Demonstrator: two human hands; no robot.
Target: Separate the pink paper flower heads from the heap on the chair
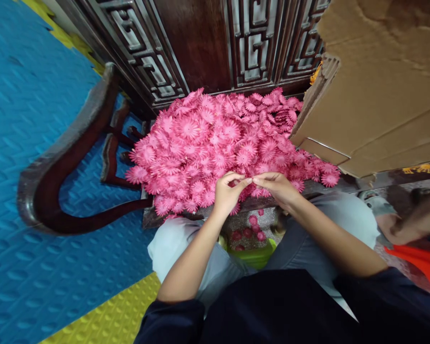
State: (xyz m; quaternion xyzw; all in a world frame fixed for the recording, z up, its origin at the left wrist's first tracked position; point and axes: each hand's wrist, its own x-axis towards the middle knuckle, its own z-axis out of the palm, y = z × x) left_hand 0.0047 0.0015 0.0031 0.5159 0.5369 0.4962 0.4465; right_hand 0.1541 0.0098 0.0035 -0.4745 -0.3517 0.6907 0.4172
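Observation:
A big heap of pink artificial flower heads (200, 138) covers the seat of a dark wooden bench (252, 204). Over the front edge of this heap, my left hand (226, 192) and my right hand (280, 190) meet fingertip to fingertip. Thumb and forefinger are pinched closed on each side. Whatever lies between the fingertips is too small to make out. Pink flowers are directly behind and below both hands.
A curved wooden armrest (75, 129) bounds the heap on the left, a large cardboard box (383, 95) on the right. Carved wooden panels (208, 43) stand behind. Loose flowers (247, 232) and a green plastic container (256, 255) are below. Another person's leg (415, 217) shows at right.

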